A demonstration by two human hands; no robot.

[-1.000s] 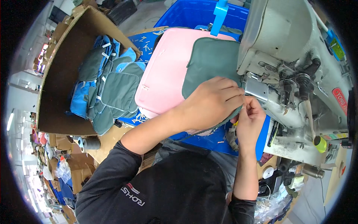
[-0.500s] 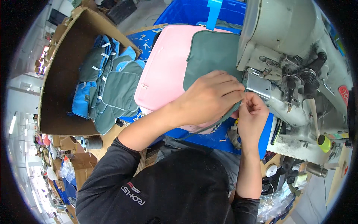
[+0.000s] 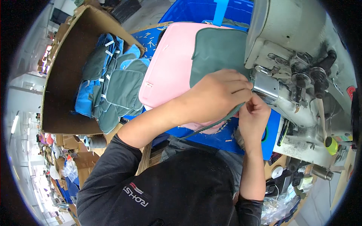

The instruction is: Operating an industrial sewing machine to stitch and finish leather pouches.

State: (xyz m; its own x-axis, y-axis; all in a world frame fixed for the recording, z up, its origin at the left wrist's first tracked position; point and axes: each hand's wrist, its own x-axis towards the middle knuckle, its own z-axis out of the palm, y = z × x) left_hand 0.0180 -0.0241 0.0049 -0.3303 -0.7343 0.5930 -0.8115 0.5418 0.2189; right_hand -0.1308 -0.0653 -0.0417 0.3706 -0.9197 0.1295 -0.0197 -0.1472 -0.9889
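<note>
My left hand point(image 3: 222, 94) is closed on the edge of the grey-green fabric panel point(image 3: 218, 49), beside the sewing machine's metal plate point(image 3: 266, 88). My right hand point(image 3: 252, 118) has its fingers curled and pinched on the grey-green binding strip point(image 3: 224, 119) just below my left fingertips; its exact grip is partly hidden. The strip trails down to the left. The panel lies on a pink padded bag piece point(image 3: 166, 67), which rests on the blue work surface point(image 3: 228, 143).
A cardboard box point(image 3: 58, 94) at left holds several blue and grey-green pieces point(image 3: 122, 90). A blue crate point(image 3: 175, 9) stands behind. The machine head point(image 3: 290, 28) fills the upper right. Thread spools point(image 3: 96, 142) sit lower left; a yellow-green cup point(image 3: 331, 147) is at right.
My hands and the pink piece with its panel have shifted slightly up and to the right, toward the machine. Both hands remain closed on the fabric; the whole view has shifted slightly too.
</note>
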